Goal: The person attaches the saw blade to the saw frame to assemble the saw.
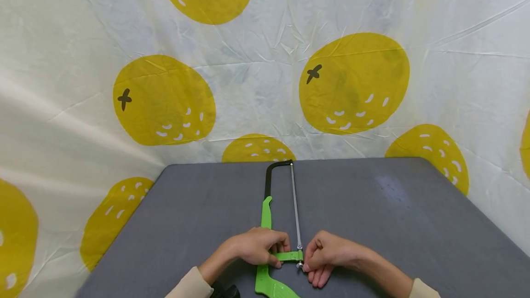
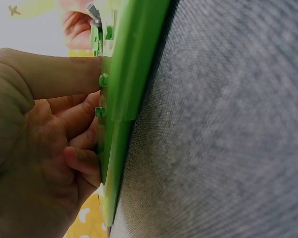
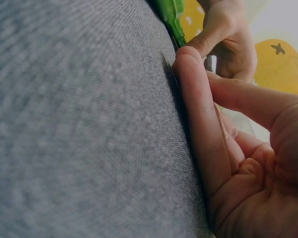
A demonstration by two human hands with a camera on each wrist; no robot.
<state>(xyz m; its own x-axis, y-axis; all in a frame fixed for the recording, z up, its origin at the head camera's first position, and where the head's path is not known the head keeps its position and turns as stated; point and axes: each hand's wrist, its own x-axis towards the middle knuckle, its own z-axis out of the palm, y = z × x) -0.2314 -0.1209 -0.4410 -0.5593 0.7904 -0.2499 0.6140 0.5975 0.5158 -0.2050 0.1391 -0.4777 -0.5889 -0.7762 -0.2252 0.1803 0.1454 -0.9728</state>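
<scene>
1. Observing green hacksaw (image 1: 266,215) lying on grey counter (image 1: 352,215), with blade (image 1: 295,201) on right side.
2. Holding hacksaw beside crossbar (image 1: 290,256) in curled left grip (image 1: 257,246).
3. Touching wing nut (image 1: 300,265) near crossbar's end with right grip (image 1: 331,253); cannot tell whether pinching or merely resting against it.

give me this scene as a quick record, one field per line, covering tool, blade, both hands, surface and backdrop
tool: green and black saw, handle end nearest the person
blade: silver blade, fitted along the saw's right side
left hand: left hand grips the green part of the saw
right hand: right hand at the silver wing nut; contact unclear
surface: grey table, under the saw
backdrop: white cloth with yellow fruit shapes
</scene>
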